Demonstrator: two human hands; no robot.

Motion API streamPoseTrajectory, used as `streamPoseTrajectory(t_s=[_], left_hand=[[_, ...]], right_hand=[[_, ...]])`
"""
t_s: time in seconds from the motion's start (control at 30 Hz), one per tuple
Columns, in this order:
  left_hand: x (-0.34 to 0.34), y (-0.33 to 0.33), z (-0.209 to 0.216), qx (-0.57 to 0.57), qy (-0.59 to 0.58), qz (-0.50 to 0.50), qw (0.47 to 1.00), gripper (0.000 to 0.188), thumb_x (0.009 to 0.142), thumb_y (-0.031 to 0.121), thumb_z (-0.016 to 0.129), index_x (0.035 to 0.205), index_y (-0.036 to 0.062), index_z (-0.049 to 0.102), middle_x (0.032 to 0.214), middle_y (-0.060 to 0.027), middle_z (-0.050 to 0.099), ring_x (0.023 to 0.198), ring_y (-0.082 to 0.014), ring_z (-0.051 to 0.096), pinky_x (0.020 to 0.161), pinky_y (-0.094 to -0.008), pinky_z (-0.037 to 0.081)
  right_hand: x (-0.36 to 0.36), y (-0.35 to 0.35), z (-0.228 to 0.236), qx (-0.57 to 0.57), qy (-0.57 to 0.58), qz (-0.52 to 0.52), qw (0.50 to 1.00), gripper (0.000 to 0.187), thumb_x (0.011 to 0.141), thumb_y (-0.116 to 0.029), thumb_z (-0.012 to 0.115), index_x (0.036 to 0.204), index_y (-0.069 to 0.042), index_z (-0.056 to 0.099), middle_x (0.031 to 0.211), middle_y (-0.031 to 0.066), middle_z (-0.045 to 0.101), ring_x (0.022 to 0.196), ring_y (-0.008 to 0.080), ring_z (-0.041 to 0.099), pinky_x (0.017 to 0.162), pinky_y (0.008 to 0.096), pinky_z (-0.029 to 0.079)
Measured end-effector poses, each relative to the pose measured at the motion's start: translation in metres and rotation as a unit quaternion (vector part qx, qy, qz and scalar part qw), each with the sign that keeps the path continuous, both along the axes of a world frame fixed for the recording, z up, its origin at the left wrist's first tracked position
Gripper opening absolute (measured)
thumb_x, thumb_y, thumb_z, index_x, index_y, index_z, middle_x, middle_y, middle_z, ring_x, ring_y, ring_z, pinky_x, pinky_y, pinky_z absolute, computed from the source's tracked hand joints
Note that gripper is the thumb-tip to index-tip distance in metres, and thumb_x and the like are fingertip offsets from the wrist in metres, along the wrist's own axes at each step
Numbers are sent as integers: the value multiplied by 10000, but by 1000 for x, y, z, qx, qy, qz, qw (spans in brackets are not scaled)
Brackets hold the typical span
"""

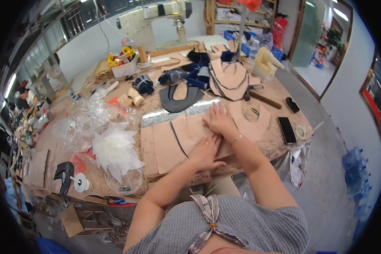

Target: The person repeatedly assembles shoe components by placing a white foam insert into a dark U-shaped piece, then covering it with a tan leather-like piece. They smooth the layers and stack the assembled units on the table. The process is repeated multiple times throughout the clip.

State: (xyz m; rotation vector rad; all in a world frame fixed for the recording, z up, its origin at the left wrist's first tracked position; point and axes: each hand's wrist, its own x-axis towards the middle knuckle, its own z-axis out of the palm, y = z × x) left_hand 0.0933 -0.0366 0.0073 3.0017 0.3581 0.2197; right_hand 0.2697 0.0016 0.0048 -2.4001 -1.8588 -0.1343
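I am seated at a cluttered, speckled stone-topped workbench (279, 146), looking down at my own two bare hands. Going from left to right: at the far left edge of the bench sits a black curved piece beside a small white disc (80, 183), then a heap of crinkled clear plastic bags (86, 120) and a fan of white translucent petal-shaped sheets (114, 150). Right of these, near me at the centre of the bench, lies a row of flat tan leather panels (167, 146), overlapping like roof tiles, with a thin dark curved strip (178, 137) lying across them. My left hand (206, 152) rests flat on the near part of the row, fingers spread and palm down, grasping nothing. My right hand (219, 120), a thin bracelet at the wrist, lies just beyond it, also flat and open on the leather, pressing rather than holding. The panels look light, thin and limp, likely to slide over one another; I judge they are best lifted by pinching a free edge or corner, one at a time. Farther off are a dark grey U-shaped cutout (180, 99), dark blue bundles (173, 76) and a pile of tan cut shapes (228, 76), with a cream sewing machine (156, 21) at the far end. To the right lie a wooden-handled hammer (262, 99) and a black phone (287, 129).
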Motion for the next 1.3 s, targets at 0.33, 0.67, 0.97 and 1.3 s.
streamPoseTrajectory(t_s=[0.33, 0.67, 0.97, 1.3], left_hand=[[-15, -10, -4, -155, 85, 19, 984, 1001, 769, 715, 550, 1431, -3, 331, 1490, -238, 284, 1400, -383, 222, 1170, -422, 147], [-17, -5, -6, -112, -39, -12, 993, 921, 800, 638, 575, 1405, -19, 350, 1457, -268, 320, 1398, -384, 239, 1158, -457, 172], [-77, -38, -21, 13, -136, 164, 977, 913, 779, 584, 629, 1344, -95, 398, 1403, -282, 394, 1325, -421, 361, 1091, -520, 275], [-80, -29, -15, 44, -142, 126, 981, 978, 689, 674, 663, 1279, -79, 464, 1363, -244, 443, 1281, -387, 416, 1074, -462, 323]], right_hand=[[-98, 0, -4, -50, 38, 346, 936, 730, 950, -543, 349, 1471, -37, 268, 1535, 214, 221, 1435, 357, 180, 1149, 557, 68], [-101, 88, -7, 59, -54, 270, 959, 616, 969, -501, 317, 1443, -109, 361, 1485, 139, 369, 1415, 288, 258, 1153, 541, 27], [-81, -87, 29, -83, 271, 319, 904, 596, 948, -399, 465, 1373, 15, 407, 1446, 209, 388, 1366, 346, 329, 1112, 450, 266], [-10, -39, 6, 29, 44, 120, 991, 605, 977, -487, 342, 1426, -84, 387, 1497, 130, 355, 1390, 313, 308, 1128, 512, 198]])
